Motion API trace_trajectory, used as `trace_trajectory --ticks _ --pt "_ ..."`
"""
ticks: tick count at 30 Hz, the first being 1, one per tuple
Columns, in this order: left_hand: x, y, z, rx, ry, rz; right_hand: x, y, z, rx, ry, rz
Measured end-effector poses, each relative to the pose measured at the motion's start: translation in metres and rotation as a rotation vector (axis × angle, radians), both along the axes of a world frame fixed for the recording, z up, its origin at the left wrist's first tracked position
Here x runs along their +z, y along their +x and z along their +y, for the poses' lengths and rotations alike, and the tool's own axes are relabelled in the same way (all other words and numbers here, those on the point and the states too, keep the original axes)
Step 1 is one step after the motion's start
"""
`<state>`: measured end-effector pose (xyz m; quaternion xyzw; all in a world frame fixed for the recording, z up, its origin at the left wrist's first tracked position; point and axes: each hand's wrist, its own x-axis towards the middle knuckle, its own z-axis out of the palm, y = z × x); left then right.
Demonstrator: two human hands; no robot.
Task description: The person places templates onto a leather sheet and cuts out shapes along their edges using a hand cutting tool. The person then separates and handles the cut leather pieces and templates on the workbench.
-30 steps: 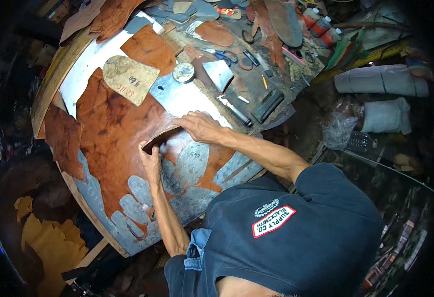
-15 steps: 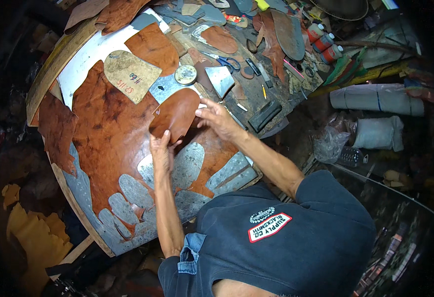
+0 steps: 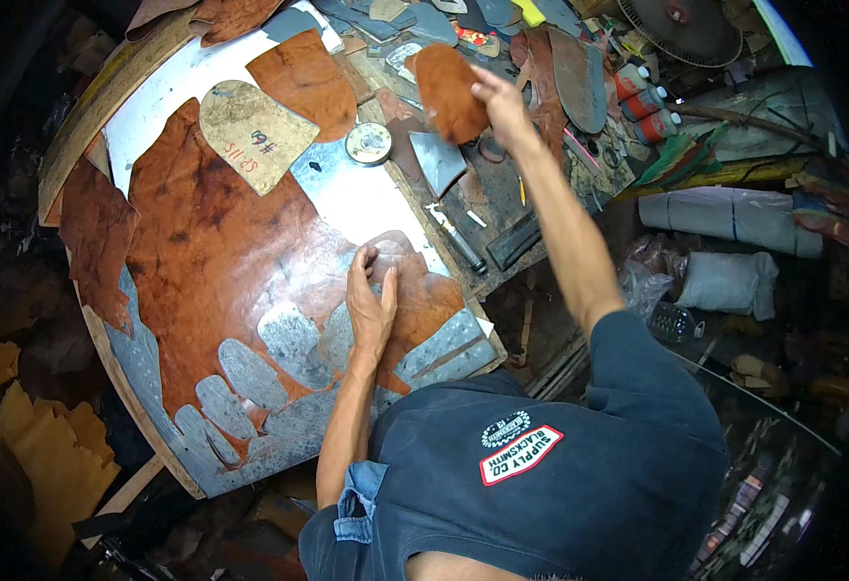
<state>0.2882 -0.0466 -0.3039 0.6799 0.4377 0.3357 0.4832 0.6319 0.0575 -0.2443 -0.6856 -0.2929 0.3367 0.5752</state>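
Note:
Out over the far part of the bench, my right hand (image 3: 505, 111) pinches the edge of an oval brown leather piece (image 3: 449, 95). That piece hangs above the tools and an earlier-cut leather oval beneath it. My left hand (image 3: 373, 308) is over the big brown leather hide (image 3: 221, 242), its fingers loosely bent and its thumb apart, with nothing seen between them. Beyond its fingertips lies a thin brownish scrap (image 3: 395, 242). A tan rounded template (image 3: 255, 136) rests on the hide, and a brown rounded leather piece (image 3: 306, 87) lies behind it.
A round tin (image 3: 368, 143) stands near the middle of the bench. Right of it are a grey metal-like piece (image 3: 438, 163), a pen-like tool (image 3: 458, 242) and a black block (image 3: 515, 240). Several red-labelled bottles (image 3: 642, 102) stand at the far right. Grey cut-out marks (image 3: 294, 344) line the near side.
My right hand has carried the oval leather piece away, up and to the right. My left hand has let go of it and moved right, lower over the hide.

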Motion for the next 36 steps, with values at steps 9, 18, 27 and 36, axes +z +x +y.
trace_trajectory --ticks 9,18,27,36 --pt "-0.015 -0.006 -0.003 -0.065 0.238 0.106 -0.063 0.111 0.088 0.101 -0.294 -0.196" --pt "-0.014 -0.005 -0.001 -0.059 0.237 0.152 -0.095 0.113 0.104 0.201 -0.467 -0.381" --pt "-0.014 -0.001 0.002 -0.054 0.226 0.133 -0.095 0.121 0.104 0.149 -0.452 -0.470" --pt "-0.011 -0.001 -0.003 -0.049 0.239 0.097 -0.067 0.089 0.090 0.064 -0.605 -1.129"
